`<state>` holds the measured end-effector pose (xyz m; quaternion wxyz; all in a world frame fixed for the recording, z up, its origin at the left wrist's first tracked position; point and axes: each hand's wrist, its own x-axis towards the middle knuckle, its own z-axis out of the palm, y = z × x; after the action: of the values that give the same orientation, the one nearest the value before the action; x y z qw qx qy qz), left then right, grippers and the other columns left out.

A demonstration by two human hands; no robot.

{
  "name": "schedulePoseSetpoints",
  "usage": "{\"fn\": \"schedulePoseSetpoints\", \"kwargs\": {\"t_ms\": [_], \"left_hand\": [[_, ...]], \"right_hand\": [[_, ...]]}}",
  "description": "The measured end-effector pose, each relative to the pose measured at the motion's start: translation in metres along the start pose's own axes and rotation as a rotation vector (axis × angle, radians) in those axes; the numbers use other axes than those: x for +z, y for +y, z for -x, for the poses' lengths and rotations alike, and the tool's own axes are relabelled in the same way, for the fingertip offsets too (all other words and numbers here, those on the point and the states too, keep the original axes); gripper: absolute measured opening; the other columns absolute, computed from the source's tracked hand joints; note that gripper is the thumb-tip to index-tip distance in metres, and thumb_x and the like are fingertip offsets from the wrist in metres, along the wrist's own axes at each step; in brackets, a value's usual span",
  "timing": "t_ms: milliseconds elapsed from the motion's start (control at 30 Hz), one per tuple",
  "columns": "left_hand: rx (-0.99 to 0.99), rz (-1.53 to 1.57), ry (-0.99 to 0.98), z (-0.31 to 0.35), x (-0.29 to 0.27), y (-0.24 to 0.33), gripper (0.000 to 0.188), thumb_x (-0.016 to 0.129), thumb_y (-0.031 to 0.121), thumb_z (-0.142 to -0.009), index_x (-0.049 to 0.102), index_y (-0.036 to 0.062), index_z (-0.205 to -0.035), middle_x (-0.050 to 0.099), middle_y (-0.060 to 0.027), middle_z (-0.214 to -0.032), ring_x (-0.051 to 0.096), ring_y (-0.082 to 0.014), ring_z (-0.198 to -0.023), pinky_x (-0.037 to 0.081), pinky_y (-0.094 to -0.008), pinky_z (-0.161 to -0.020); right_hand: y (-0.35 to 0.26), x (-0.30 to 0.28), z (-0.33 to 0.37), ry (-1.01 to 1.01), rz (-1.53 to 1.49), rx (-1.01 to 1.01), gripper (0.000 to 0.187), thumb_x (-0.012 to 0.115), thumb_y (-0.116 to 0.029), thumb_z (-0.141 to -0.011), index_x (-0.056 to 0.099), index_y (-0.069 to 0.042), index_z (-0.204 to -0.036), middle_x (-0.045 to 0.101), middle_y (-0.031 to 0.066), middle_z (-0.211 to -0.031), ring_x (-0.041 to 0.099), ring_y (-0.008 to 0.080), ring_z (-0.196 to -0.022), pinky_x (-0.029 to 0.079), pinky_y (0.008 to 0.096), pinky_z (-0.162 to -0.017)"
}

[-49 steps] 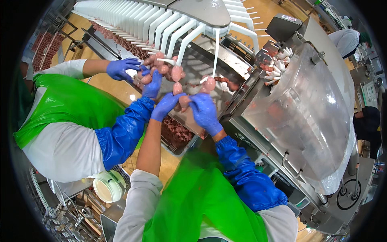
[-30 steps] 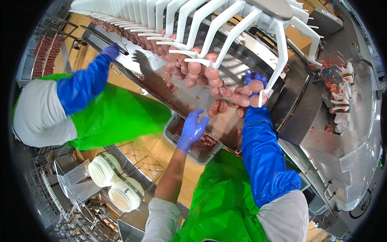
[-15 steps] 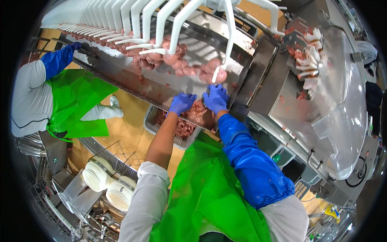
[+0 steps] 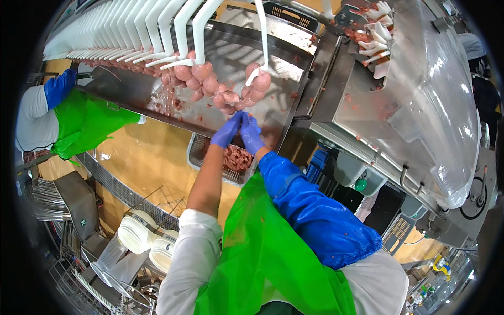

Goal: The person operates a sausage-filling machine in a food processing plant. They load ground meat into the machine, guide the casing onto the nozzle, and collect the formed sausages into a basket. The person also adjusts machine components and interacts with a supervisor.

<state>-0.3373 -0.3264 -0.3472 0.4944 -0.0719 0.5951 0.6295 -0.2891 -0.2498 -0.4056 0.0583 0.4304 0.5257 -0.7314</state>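
Observation:
My two gloved hands meet at the near side of a metal trough (image 4: 173, 119). Above them, a string of round pink sausage links (image 4: 210, 85) hangs from white hooks (image 4: 197, 37). My left hand (image 4: 229, 131) has its fingers drawn together, tips against the lowest links. Beside it, my right hand (image 4: 252, 134) is closed too, its fingertips nearly touching the left's. Whatever lies between the fingers is hidden. Just below, a grey crate (image 4: 195, 152) holds a heap of reddish meat scraps (image 4: 237, 158).
At the far left another person in a green apron (image 4: 86, 123) stands by the trough. A steel machine with a clear cover (image 4: 420, 105) is on the right, with more white hooks (image 4: 375, 39). White tubs (image 4: 137, 231) stand at lower left.
Both hands have come together and moved up from the trough's near edge to the hanging links. The scraps between them there are gone from view. The view has shifted.

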Motion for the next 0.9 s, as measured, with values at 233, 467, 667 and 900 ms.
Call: {"fn": "schedulePoseSetpoints", "kwargs": {"t_ms": [233, 467, 667, 900], "left_hand": [[0.228, 0.551, -0.045, 0.155, -0.056, 0.023, 0.058, 0.038, 0.048, -0.101, 0.043, 0.0045, -0.14, 0.053, -0.0102, -0.133, 0.052, -0.022, -0.12, 0.038, -0.0378, -0.106], [0.086, 0.015, 0.145, 0.104, -0.057, -0.08, 0.061, 0.03, 0.049, -0.102, 0.034, 0.0087, -0.148, 0.043, -0.0106, -0.146, 0.041, -0.0228, -0.134, 0.031, -0.038, -0.111], [-0.344, -0.694, -0.293, 0.067, 0.084, -0.062, 0.04, 0.046, 0.028, -0.101, 0.056, 0.0032, -0.131, 0.061, -0.0032, -0.125, 0.055, -0.0136, -0.113, 0.042, -0.0288, -0.095], [-0.532, -1.248, -0.948, 0.078, 0.309, -0.034, 0.023, 0.057, 0.02, -0.095, 0.067, 0.0031, -0.107, 0.068, -0.0026, -0.098, 0.059, -0.0104, -0.092, 0.047, -0.0275, -0.088]], "right_hand": [[-0.1, 0.044, 0.158, -0.408, 0.542, -0.657, 0.034, 0.051, -0.037, -0.092, 0.062, -0.005, -0.086, 0.065, 0.019, -0.09, 0.061, 0.036, -0.085, 0.044, 0.0483, -0.073], [-0.115, -0.096, 0.195, -0.487, 0.684, -0.702, 0.034, 0.054, -0.035, -0.086, 0.058, -0.005, -0.101, 0.059, 0.0195, -0.088, 0.059, 0.0364, -0.082, 0.045, 0.0493, -0.075], [-0.068, -0.374, 0.245, -0.031, 1.075, -1.192, 0.02, 0.066, -0.026, -0.07, 0.064, -0.007, -0.068, 0.06, 0.0166, -0.068, 0.058, 0.0381, -0.064, 0.046, 0.0486, -0.058], [0.17, -0.552, 0.391, 1.046, 0.406, -0.056, 0.015, 0.057, -0.015, -0.079, 0.065, -0.004, -0.084, 0.065, 0.0218, -0.084, 0.061, 0.0425, -0.08, 0.049, 0.0521, -0.073]]}}
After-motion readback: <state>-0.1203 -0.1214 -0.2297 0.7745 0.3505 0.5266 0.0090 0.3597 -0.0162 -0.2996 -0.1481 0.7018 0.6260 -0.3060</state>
